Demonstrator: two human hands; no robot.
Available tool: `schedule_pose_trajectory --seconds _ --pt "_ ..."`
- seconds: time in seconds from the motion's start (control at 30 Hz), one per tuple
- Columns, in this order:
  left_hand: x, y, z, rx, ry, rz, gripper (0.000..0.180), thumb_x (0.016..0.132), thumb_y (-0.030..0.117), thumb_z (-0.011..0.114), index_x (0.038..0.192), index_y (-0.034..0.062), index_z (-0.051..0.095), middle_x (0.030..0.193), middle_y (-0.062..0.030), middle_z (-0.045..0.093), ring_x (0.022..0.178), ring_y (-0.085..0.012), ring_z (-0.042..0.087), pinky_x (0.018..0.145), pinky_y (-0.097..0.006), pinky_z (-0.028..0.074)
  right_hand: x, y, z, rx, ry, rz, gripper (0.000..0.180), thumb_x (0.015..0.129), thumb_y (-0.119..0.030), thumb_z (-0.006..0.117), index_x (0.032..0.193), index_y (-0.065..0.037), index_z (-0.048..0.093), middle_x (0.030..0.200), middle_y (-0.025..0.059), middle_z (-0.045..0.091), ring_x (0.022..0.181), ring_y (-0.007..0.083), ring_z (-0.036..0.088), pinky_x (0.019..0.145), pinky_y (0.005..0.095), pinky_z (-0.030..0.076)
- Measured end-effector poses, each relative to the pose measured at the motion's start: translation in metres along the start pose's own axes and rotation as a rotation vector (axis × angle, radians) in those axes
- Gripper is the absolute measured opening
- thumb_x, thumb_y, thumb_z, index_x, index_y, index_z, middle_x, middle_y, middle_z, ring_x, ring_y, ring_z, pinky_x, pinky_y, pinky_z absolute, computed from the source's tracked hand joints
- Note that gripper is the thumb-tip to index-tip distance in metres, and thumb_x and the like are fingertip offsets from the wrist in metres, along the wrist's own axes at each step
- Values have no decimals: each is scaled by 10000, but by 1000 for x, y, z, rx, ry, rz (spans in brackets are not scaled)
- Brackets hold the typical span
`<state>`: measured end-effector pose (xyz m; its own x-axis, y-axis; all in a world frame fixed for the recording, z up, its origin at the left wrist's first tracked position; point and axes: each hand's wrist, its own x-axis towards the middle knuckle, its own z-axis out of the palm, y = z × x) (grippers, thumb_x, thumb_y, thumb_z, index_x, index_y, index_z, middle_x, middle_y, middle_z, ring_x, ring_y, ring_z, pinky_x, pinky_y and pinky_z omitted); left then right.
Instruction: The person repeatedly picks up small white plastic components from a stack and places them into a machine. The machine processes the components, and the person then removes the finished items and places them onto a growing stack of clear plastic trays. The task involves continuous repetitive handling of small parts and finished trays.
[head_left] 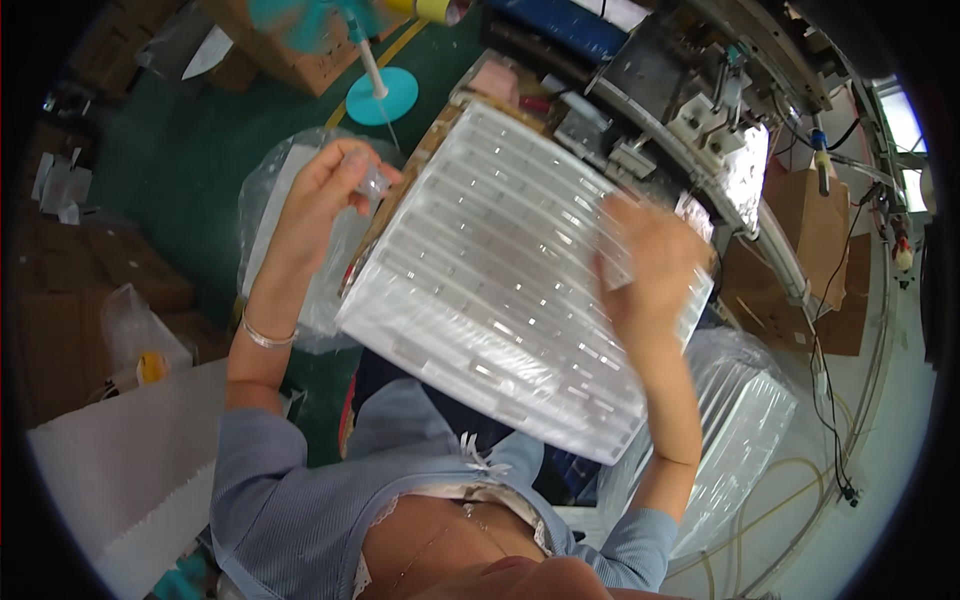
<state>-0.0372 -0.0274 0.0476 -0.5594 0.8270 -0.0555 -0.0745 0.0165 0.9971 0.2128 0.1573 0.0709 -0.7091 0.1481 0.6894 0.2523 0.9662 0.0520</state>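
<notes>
A large whitish tray (pixel 440 330) with rows of small clear pieces lies tilted across the work surface in front of me. At its left edge, my left hand (pixel 335 190) is raised, its fingers pinched on a small clear plastic piece (pixel 374 182). My right hand (pixel 652 265) hovers over or touches the right part of the tray. Motion smears its fingers, so whether they hold anything cannot be made out.
Metal machinery (pixel 700 120) stands beyond the tray at the right. Wrapped white trays (pixel 735 420) sit near my right arm. Clear plastic wrap (pixel 265 205) is at the left. A turquoise fan base (pixel 382 97) and cardboard boxes (pixel 90 265) stand on the green floor.
</notes>
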Motion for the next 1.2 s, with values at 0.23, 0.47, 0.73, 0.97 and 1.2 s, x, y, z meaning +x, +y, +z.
schedule_pose_trajectory --seconds 0.23,0.47,0.73,0.97,1.2 --pt "-21 16 26 -202 -144 85 164 921 230 451 953 77 501 908 -135 648 837 -137 594 691 -261 452 -54 -140 33 632 -509 -16 388 720 -95 635 1104 -127 584 844 33 540 732 180 563 592 292 461" --pt "-30 0 30 -359 -191 50 140 845 87 407 959 57 483 917 -145 630 863 -187 596 761 -315 469 -71 -157 56 587 -682 -88 227 736 -91 567 962 -87 574 837 78 516 734 233 585 599 332 506" --pt "-12 -15 53 -21 -200 213 107 770 -3 437 829 34 518 832 -66 586 780 -132 544 723 -285 455 -42 -55 6 909 -382 589 212 767 -53 590 969 -77 530 1029 115 558 779 278 602 637 334 515" --pt "14 -27 89 626 -206 373 137 756 38 501 885 22 548 857 -113 577 774 -214 577 680 -306 468 -100 35 -24 765 -82 887 187 834 -62 603 1017 -45 570 1133 72 552 879 153 565 674 246 513" --pt "76 -5 155 926 -84 756 311 825 252 595 1080 75 585 1048 -151 565 891 -327 582 753 -428 473 -96 74 -45 683 105 939 271 846 -52 604 1113 -16 581 1144 84 556 883 140 586 721 248 517"
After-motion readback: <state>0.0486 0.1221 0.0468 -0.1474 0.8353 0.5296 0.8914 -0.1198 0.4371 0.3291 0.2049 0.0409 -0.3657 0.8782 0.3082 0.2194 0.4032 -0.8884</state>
